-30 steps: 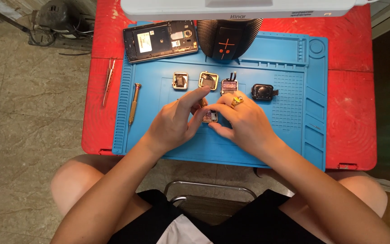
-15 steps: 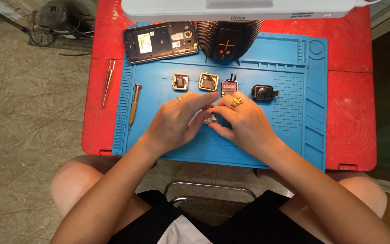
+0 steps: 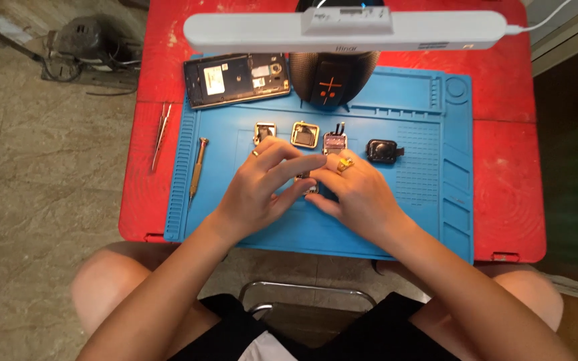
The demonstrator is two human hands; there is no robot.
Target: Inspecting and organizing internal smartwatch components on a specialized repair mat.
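Fingers (image 3: 302,164) of both hands pinch small metal module (image 3: 307,184) at blue mat (image 3: 423,220) centre, just below gold frame (image 3: 305,134) (light, fragile, we judge: grip edges only).

Screwdriver (image 3: 197,170) lies on mat (image 3: 436,200), left of both hands.

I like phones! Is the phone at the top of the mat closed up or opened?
Opened. The phone lies with its back cover off, its inner parts and label showing.
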